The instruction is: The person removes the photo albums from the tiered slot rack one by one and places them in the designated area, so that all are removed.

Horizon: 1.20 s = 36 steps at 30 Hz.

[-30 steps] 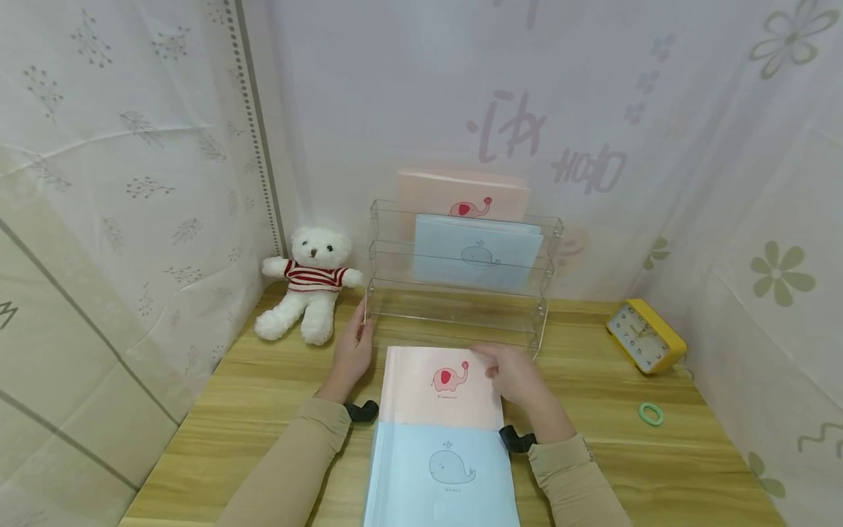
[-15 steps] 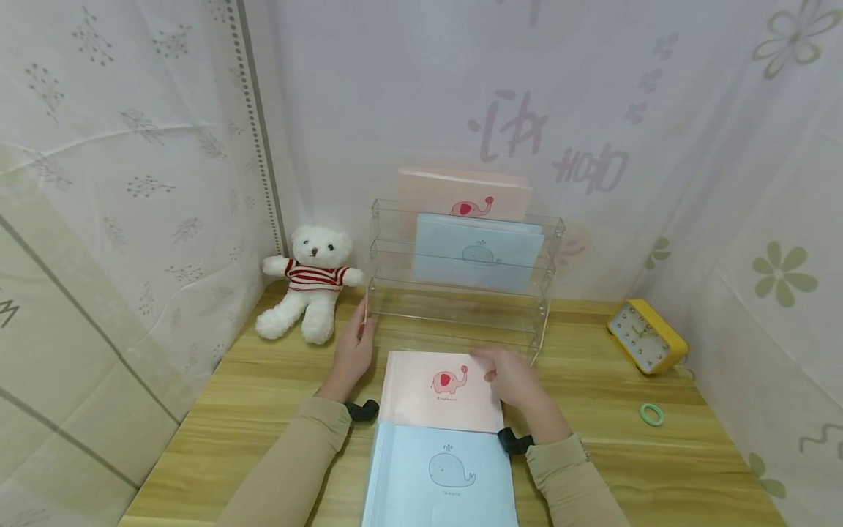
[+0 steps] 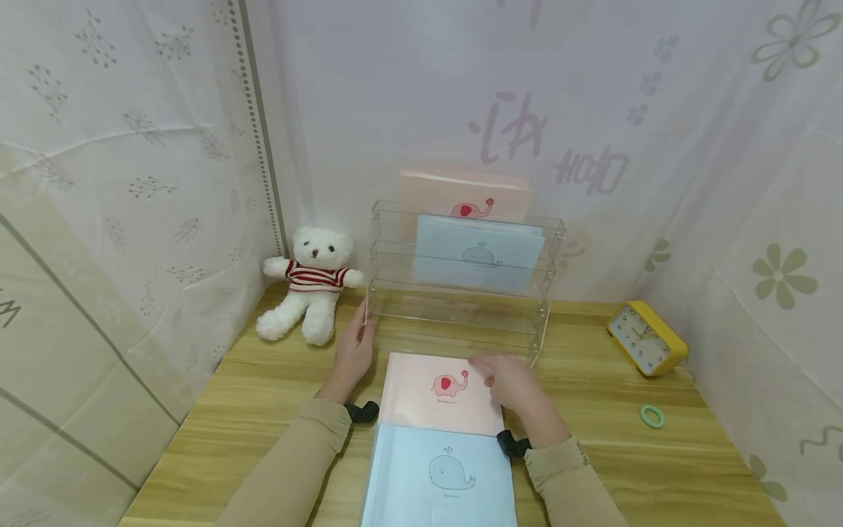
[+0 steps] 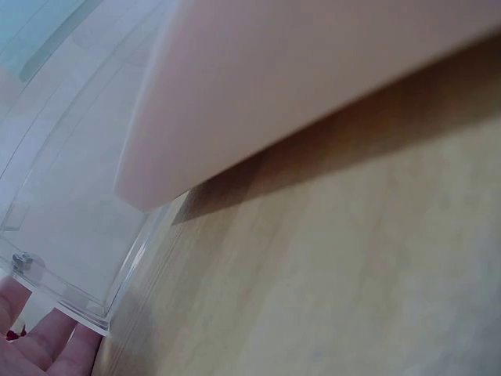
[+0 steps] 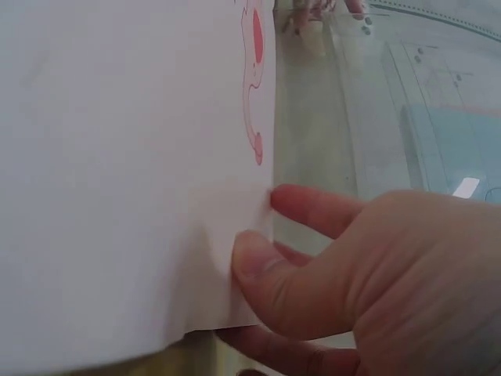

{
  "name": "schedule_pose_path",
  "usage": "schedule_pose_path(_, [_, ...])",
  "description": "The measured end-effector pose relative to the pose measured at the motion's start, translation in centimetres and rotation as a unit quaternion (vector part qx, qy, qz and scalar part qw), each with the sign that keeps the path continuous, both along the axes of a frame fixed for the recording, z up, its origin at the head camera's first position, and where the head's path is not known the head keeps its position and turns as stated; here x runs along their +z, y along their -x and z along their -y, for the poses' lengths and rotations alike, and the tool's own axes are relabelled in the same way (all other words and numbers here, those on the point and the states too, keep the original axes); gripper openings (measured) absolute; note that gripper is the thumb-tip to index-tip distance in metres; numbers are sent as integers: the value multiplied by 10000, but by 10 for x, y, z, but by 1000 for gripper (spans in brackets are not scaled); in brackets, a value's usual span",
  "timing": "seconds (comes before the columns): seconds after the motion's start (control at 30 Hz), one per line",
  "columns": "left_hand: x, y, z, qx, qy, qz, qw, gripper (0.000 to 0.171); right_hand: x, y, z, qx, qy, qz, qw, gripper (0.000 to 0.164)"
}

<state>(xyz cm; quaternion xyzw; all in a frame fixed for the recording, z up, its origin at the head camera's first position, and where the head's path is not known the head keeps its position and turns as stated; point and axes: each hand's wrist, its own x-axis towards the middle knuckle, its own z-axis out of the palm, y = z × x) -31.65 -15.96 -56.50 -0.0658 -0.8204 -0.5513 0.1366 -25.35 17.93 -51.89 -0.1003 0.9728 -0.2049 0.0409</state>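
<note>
In the head view my right hand (image 3: 516,380) pinches the top right corner of a pink elephant notebook (image 3: 408,388), thumb on the cover and fingers at its edges, as the right wrist view shows. A blue whale notebook (image 3: 408,468) overlaps its lower part. The left wrist view has the pink cover (image 4: 258,86) raised over the table, casting a shadow. My left hand (image 3: 352,355) holds the lower left side of a clear tiered rack (image 3: 454,307), its fingers (image 4: 51,333) against the panel. Another blue notebook (image 3: 448,252) and another pink notebook (image 3: 428,192) stand in the rack's rear tiers.
A white teddy bear (image 3: 316,300) in a striped shirt sits left of the rack. To the right are a yellow alarm clock (image 3: 648,338) and a small green ring (image 3: 652,417) on the wooden table (image 3: 626,468). Patterned curtains (image 3: 737,146) enclose it.
The front pink notebook's top edge has shifted slightly toward me, with my right hand on its corner. The front blue notebook has moved slightly the same way. My left hand stays at the rack.
</note>
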Motion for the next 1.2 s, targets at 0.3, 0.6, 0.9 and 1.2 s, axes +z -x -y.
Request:
schedule_pose_path(0.3, [-1, -3, -2, -7, 26, 54, 10000, 60, 24, -7, -3, -92, 102, -861, 9962, 35])
schedule_pose_path(0.6, [0, -3, -3, -59, -25, 16, 10000, 60, 84, 5, -10, -208, 1697, -3270, 9294, 30])
schedule_pose_path(0.9, [2, -2, -1, -1, -70, -32, 10000, 60, 152, 37, -23, -1183, 2604, -3003, 9100, 67])
schedule_pose_path(1.2, [-1, -1, 1, -14, -19, 104, 9999, 61, 169, 66, -33, -1419, 2725, -2306, 9233, 84])
